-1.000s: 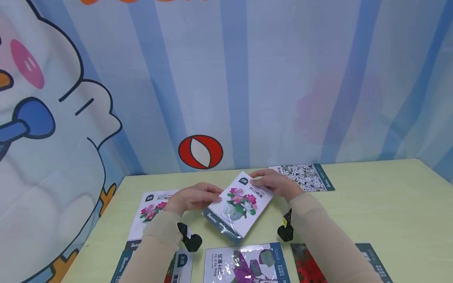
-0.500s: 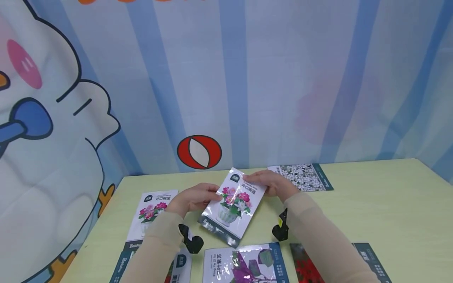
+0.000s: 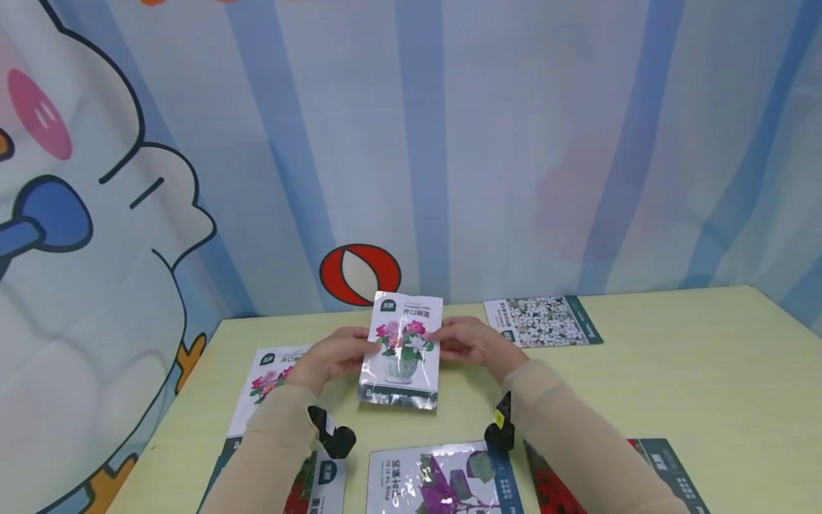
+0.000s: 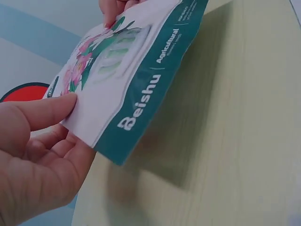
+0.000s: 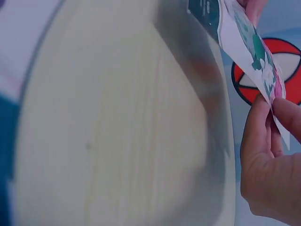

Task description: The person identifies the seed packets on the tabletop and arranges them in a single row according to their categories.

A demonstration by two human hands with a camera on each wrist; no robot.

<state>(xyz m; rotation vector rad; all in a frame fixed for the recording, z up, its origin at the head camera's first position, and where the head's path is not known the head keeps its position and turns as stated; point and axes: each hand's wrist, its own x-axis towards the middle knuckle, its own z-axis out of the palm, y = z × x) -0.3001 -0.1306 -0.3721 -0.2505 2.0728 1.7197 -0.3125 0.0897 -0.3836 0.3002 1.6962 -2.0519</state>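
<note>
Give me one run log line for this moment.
left hand: pinches packet edge | right hand: pinches opposite edge | packet: tilted, held above table

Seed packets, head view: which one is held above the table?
The pink-flower packet gripped by the left hand and right hand; its pink-flower twin and the other packets lie on the table.

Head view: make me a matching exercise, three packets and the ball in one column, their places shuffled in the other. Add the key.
Things
1. Central pink-flower packet
2. White-flower packet
3. Purple-leaf packet
4. Red-and-white ball

Places
A. Near the far edge of the table
B. Printed on the backdrop
C. Held by the left hand and the right hand
D. Middle of the picture's bottom edge

Pairs: 1-C, 2-A, 3-D, 4-B
</note>
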